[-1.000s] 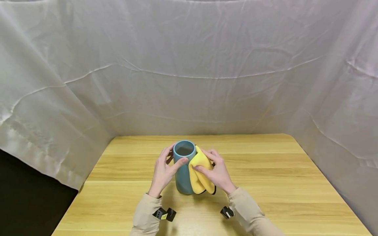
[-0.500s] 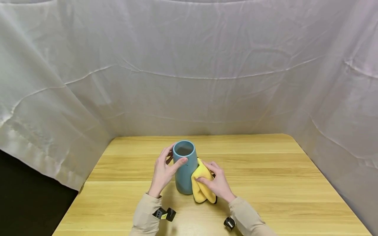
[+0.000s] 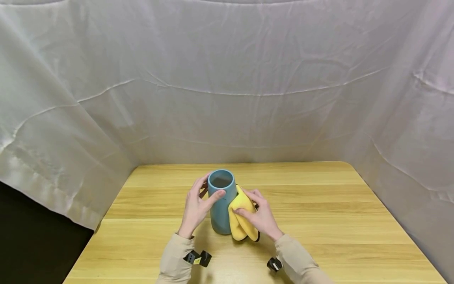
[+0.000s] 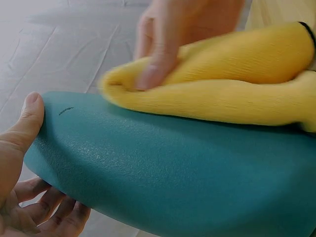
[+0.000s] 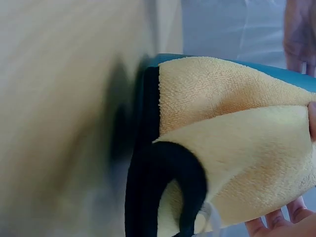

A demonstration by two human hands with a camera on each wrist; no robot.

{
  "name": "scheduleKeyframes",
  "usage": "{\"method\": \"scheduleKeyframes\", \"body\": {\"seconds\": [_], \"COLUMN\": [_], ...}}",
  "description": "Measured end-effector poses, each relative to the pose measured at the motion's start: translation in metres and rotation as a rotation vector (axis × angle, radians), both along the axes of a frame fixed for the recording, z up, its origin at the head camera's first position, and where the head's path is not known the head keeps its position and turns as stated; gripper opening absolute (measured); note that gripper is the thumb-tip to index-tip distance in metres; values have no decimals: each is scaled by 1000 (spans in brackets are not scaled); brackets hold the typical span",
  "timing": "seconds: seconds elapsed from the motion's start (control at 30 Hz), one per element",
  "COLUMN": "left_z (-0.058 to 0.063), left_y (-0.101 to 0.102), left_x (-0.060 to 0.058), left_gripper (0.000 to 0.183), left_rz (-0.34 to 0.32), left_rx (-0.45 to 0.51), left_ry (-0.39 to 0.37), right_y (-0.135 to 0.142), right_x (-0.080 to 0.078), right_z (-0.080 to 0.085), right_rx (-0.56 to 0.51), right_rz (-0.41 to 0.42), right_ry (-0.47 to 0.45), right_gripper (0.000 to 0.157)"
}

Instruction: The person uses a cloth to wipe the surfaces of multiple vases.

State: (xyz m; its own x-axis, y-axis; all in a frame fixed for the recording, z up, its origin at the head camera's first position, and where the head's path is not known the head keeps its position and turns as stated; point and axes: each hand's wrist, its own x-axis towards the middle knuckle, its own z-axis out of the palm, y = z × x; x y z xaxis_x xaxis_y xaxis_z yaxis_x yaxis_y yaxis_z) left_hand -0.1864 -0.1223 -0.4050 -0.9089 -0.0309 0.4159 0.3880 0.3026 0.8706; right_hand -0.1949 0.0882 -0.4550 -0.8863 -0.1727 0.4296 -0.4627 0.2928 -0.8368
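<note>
A tall blue vase (image 3: 220,215) stands upright on the table, its round mouth facing up. My left hand (image 3: 196,205) grips it near the rim, thumb in front and fingers round the far left side. A short dark mark shows on the vase near the left thumb in the left wrist view. My right hand (image 3: 261,213) pinches a folded yellow cloth (image 3: 238,227) and holds it against the vase's right side. In the right wrist view, the cloth's black edging (image 5: 148,98) hangs at its lower end, and the fingertips (image 5: 281,219) partly show.
The wooden table (image 3: 337,221) extends on both sides of the vase. Grey fabric (image 3: 227,118) hangs behind and at the sides. A small black camera (image 3: 205,258) is worn at the left wrist, another camera (image 3: 274,265) at the right.
The right hand and cloth slid down the vase's side, then came partway up again. The left hand and vase have stayed in place.
</note>
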Motion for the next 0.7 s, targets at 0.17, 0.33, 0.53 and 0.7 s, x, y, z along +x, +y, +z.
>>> {"method": "scheduleKeyframes", "body": {"seconds": [0.17, 0.33, 0.53, 0.7], "left_z": [0, 1, 1, -1], "left_y": [0, 0, -1, -1], "left_x": [0, 0, 0, 0], "left_gripper": [60, 59, 60, 60], "left_rz": [1, -1, -1, -3], "left_rx": [-2, -2, 1, 2], "left_ry": [8, 15, 14, 10], "right_y": [-5, -8, -8, -4], "right_x": [-3, -5, -4, -5], "right_z": [25, 38, 41, 34], "right_rx": [-41, -49, -49, -33], "right_rz": [8, 19, 25, 25], "right_ry": [106, 139, 126, 102], "right_gripper": [58, 59, 60, 60]}}
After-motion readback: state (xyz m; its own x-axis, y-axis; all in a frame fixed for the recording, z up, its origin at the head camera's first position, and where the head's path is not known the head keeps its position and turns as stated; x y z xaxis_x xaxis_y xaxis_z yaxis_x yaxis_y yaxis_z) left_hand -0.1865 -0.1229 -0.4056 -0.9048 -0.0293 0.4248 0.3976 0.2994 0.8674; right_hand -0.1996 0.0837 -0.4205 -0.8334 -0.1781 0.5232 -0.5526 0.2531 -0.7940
